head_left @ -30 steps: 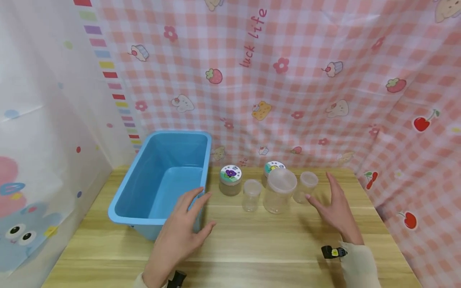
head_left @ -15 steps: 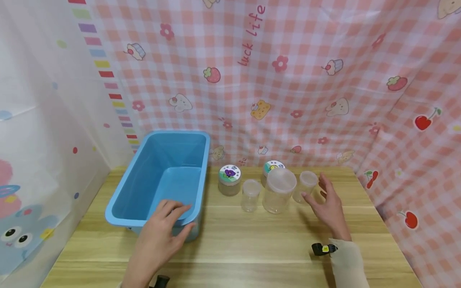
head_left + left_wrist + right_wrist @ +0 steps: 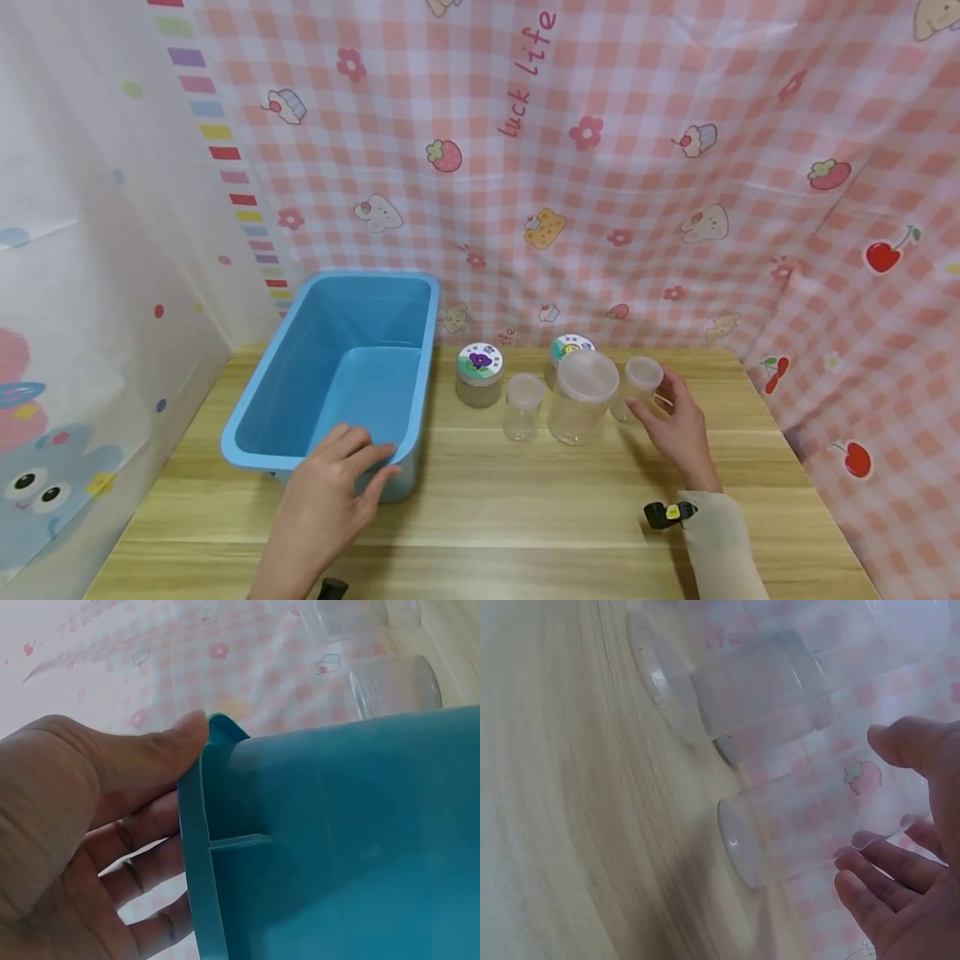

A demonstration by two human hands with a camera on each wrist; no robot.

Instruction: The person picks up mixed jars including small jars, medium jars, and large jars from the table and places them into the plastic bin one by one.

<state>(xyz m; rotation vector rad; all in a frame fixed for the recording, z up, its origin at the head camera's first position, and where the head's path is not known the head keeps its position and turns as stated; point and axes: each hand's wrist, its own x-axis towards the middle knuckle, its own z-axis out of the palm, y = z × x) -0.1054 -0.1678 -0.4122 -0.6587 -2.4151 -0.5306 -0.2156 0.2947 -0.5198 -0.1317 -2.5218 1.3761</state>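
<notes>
My left hand [image 3: 322, 492] holds the near right corner rim of a blue plastic tub [image 3: 262, 387]. In the left wrist view its thumb presses the rim [image 3: 196, 855] and the fingers lie behind it. My right hand [image 3: 678, 429] is around a small clear jar with a whitish lid [image 3: 641, 385], standing upright at the right end of the group. In the right wrist view its fingers touch one side of this clear jar [image 3: 795, 814], while the thumb appears slightly apart from the opposite side.
A large clear jar [image 3: 581, 408] stands left of the small one. Another small clear jar [image 3: 522, 412] and a jar with a purple-flower lid [image 3: 480, 375] stand nearer the tub. Partly hidden behind the large jar is another printed-lid jar [image 3: 566, 346]. A checked cloth [image 3: 547, 175] hangs behind the wooden table [image 3: 510, 517].
My left hand has moved left and down onto the tub's rim and taken hold of it. My right hand has moved left, and its fingers have drawn in around the small clear jar.
</notes>
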